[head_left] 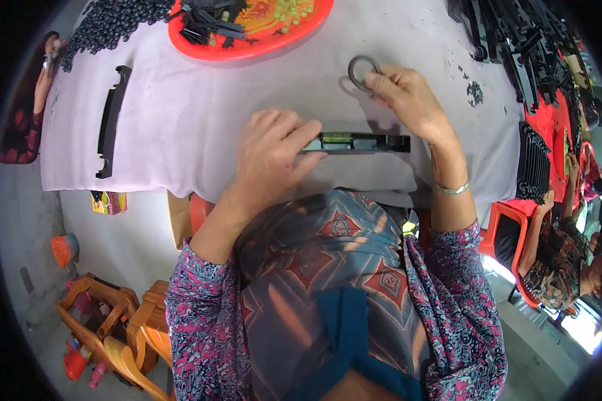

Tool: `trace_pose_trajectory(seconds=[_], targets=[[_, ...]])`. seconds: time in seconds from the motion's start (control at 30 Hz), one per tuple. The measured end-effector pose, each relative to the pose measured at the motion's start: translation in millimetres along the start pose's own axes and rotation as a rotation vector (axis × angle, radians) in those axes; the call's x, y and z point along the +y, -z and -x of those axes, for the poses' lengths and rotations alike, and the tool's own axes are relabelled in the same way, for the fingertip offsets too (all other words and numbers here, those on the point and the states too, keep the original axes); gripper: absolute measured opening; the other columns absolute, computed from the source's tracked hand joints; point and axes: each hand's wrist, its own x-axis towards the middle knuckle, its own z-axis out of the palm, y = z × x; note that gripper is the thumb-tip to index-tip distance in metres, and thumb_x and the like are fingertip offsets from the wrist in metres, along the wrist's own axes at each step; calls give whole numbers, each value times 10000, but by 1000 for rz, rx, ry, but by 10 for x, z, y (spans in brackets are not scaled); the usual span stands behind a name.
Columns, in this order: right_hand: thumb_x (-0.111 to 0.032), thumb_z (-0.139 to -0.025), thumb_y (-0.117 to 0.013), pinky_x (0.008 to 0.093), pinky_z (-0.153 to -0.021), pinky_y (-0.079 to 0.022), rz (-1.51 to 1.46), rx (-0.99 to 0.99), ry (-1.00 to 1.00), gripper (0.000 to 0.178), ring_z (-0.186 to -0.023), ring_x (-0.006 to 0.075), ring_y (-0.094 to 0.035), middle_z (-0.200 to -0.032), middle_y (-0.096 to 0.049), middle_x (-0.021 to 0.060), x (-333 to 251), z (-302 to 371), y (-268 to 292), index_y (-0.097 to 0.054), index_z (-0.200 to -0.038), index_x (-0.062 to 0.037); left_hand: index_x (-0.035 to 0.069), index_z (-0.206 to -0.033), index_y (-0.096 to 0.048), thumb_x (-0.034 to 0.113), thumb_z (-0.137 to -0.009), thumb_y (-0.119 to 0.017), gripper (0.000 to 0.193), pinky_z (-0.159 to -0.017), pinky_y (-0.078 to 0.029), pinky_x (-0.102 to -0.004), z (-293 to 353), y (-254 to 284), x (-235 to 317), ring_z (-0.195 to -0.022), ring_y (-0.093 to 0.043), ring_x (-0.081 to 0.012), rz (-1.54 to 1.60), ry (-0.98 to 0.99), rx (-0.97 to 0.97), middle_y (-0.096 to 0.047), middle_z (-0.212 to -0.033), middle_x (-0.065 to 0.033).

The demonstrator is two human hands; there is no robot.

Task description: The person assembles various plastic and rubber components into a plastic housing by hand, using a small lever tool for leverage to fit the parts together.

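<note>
On the cloth-covered table in front of me lies a black spirit level [371,143] with a yellow-green vial in its middle. My left hand [271,150] grips its left end, thumb below and fingers above, hiding that end. Farther back and to the right, my right hand [411,100] pinches a black ring [350,71] between thumb and fingers. The ring is held slightly above the cloth and casts a shadow on it. At the left, a long black notched bar [112,123] lies by itself.
A red tray [247,53] holds black strips and yellow-green vials. Small black pieces [110,27] are heaped at the far left. Black bars [528,53] pile up at the far right, beside a stacked row of black frames [534,164]. Other people sit at both sides.
</note>
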Motion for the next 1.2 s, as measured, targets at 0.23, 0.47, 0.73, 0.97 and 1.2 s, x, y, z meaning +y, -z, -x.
trace_pose_trajectory(seconds=[0.23,0.47,0.73,0.97,1.2], targets=[[-187,-888,-648,419,-723,-484,365,264,188,217,-773,303,-613,-890,-586,194,-96,-36,-94,-632,-926,26,57,-988,-678,195,-616,-843,430,-815,-438,-416,-4,14,43,-892,-579,-278,43,-26,93,-590,-896,-72],[-78,-893,-666,296,-653,-474,144,158,334,159,-717,131,-563,-850,-637,77,-434,-256,-87,-625,-1001,31,67,-1015,-685,236,-657,-818,417,-949,-391,-475,68,-4,-29,-932,-571,-271,8,-17,45,-586,-895,-56],[-110,-879,-683,279,-632,-466,85,-17,448,130,-694,111,-563,-782,-643,65,-825,-983,-572,-665,-930,9,72,-1008,-678,230,-661,-809,403,-948,-391,-461,89,-23,-48,-897,-551,-272,27,-32,37,-557,-863,-62],[-165,-807,-730,426,-649,-502,468,136,541,157,-732,304,-659,-812,-682,163,-857,-1382,-951,-699,-876,-27,77,-1007,-673,220,-647,-816,413,-959,-379,-461,77,-51,-67,-920,-537,-279,61,-24,35,-549,-882,-70],[-175,-766,-755,377,-631,-501,352,140,485,169,-694,243,-656,-786,-675,143,-835,-1377,-924,-687,-838,-37,62,-1048,-668,216,-666,-825,441,-935,-392,-457,60,6,-61,-927,-551,-279,120,-34,48,-562,-919,-72]])
